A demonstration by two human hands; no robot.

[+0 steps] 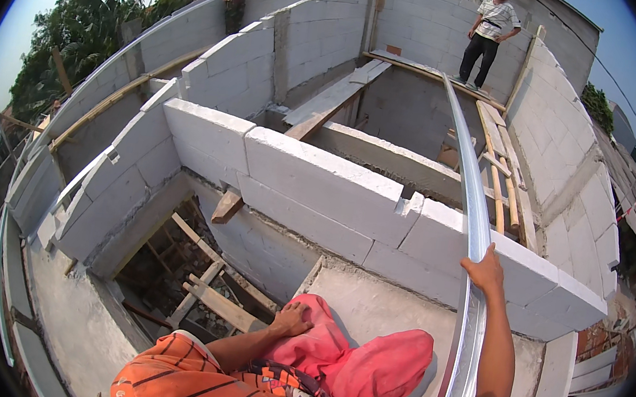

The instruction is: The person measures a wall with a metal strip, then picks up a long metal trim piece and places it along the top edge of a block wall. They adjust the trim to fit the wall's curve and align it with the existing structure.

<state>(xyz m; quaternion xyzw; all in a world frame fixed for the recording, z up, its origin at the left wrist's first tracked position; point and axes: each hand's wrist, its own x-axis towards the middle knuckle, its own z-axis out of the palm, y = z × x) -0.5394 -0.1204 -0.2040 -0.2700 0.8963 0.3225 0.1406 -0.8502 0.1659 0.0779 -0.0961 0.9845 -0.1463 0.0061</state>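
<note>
My right hand (486, 270) grips a long shiny metal channel (473, 206) that runs from beside my hip up across the block wall toward the far side. The channel rests on top of the white block wall (320, 179) in front of me. My left hand (292, 320) lies flat on my pink-trousered knee (363, 364), holding nothing. I am crouched on a concrete ledge (369, 303) just behind the wall.
An open shaft (181, 269) with wooden planks drops away at lower left. Another person (488, 35) stands on a plank at the far wall. Wooden battens (501, 170) lie beside the channel. A second metal channel (100, 70) curves along the left wall.
</note>
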